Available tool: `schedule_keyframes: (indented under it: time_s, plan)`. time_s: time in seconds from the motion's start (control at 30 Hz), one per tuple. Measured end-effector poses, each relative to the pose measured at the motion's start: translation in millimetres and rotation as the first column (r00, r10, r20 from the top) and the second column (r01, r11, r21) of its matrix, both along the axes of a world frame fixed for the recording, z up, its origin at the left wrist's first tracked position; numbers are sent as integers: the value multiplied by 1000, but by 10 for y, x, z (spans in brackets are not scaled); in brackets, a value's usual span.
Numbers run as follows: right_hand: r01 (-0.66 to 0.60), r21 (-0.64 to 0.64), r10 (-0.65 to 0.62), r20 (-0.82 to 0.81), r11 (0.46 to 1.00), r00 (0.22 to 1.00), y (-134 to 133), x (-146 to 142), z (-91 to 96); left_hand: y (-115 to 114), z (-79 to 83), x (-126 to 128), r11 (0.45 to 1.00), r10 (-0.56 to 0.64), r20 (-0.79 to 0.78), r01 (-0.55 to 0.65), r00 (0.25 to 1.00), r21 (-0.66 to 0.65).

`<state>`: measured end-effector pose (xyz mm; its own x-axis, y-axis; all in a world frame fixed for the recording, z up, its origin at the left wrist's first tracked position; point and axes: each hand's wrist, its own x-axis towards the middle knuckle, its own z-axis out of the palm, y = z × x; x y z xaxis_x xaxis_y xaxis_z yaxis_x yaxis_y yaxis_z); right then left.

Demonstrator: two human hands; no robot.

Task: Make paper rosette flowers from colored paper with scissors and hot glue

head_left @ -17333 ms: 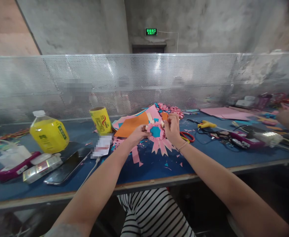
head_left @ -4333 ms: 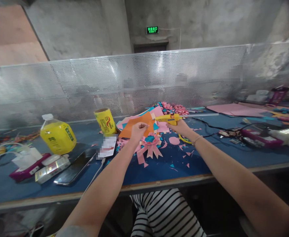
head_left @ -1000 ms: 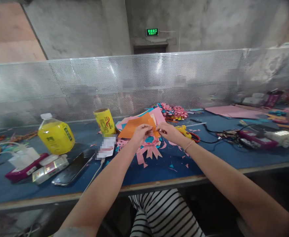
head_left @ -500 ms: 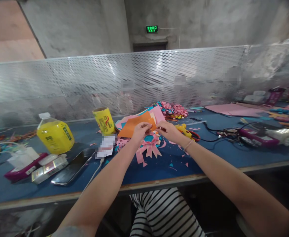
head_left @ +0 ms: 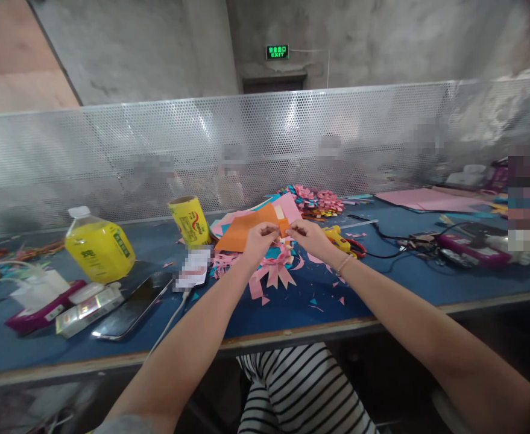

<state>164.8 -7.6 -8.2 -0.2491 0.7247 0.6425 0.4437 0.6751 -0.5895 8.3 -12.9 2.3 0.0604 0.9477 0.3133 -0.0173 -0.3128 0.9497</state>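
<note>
My left hand (head_left: 261,239) is closed, its fingertips pinching a small orange paper strip (head_left: 283,228). From the other side, my right hand (head_left: 309,236) pinches the same strip between thumb and fingers. Just beyond them lies a larger orange paper sheet (head_left: 242,230), on a stack with pink paper (head_left: 292,207) and other colours. Below the hands sits a pink and blue paper piece with ribbon-like tails (head_left: 279,274). To the right of my right hand is a yellow tool (head_left: 339,241), partly covered by that hand.
On the left stand a yellow-labelled bottle (head_left: 99,248) and a yellow cardboard tube (head_left: 189,222); a phone (head_left: 131,307) lies nearer. Paper flowers (head_left: 319,200) are heaped behind. A perforated metal screen (head_left: 265,138) closes the table's back. Cables and a purple power strip (head_left: 473,250) lie at right.
My fingers have shifted slightly around the orange strip, which shows more plainly between them now. A blurred-out shape has appeared at the far right. The view has moved a little.
</note>
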Motion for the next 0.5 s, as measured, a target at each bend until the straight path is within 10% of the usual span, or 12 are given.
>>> schedule_keyframes:
  time_s: [0.5]
  plan:
    - [30,-79,-36,-76,996,996,6,24,25,-25,7,20,999,-34,-62,35,998,30]
